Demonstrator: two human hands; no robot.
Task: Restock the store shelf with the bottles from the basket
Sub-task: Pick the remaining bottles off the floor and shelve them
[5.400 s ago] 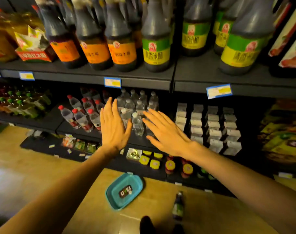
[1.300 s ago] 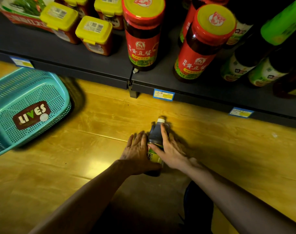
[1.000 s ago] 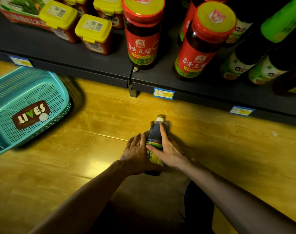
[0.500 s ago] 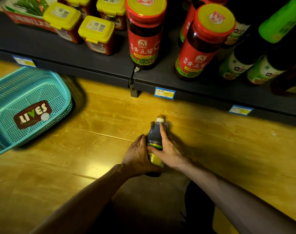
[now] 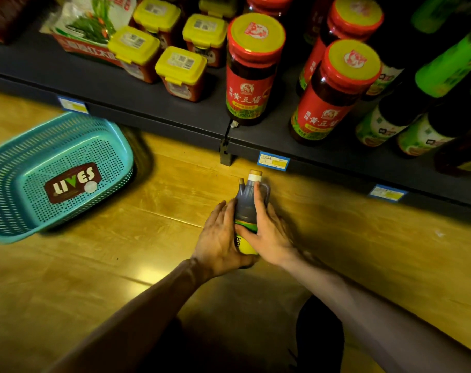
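down low, both left hand (image 5: pixel 218 238) and right hand (image 5: pixel 266 230) clasp the dark bottle (image 5: pixel 246 211) between them.

both hands, left (image 5: pixel 218 238) and right (image 5: pixel 266 232), curl round one bottle (image 5: pixel 246 208).

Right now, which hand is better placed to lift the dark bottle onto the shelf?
Probably the right hand: its fingers reach up the dark bottle toward the handle, on the side where the shelf holds similar bottles. The left hand grips low.
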